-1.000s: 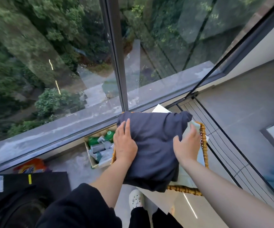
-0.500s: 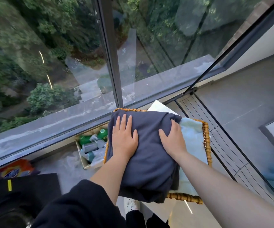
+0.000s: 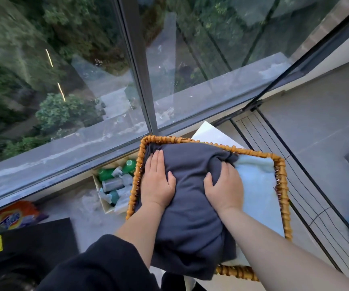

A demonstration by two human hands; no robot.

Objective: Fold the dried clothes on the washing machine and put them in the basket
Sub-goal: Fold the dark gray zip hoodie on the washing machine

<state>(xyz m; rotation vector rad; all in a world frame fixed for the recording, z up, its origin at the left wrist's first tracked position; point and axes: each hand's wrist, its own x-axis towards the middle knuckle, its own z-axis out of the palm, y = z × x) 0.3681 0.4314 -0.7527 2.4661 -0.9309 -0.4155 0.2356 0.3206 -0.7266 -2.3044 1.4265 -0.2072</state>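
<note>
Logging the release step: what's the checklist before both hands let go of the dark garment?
1. Garment inside the basket: ok at the far end.
2. Near edge clear of the rim: not ok, it hangs over.
3. Left hand flat on top, free to lift: ok.
4. Right hand grip released: not ok, fingers curl over the garment's right edge.
5. Blue towel lying flat alongside: ok.
6. Fold intact underneath: cannot tell.
</note>
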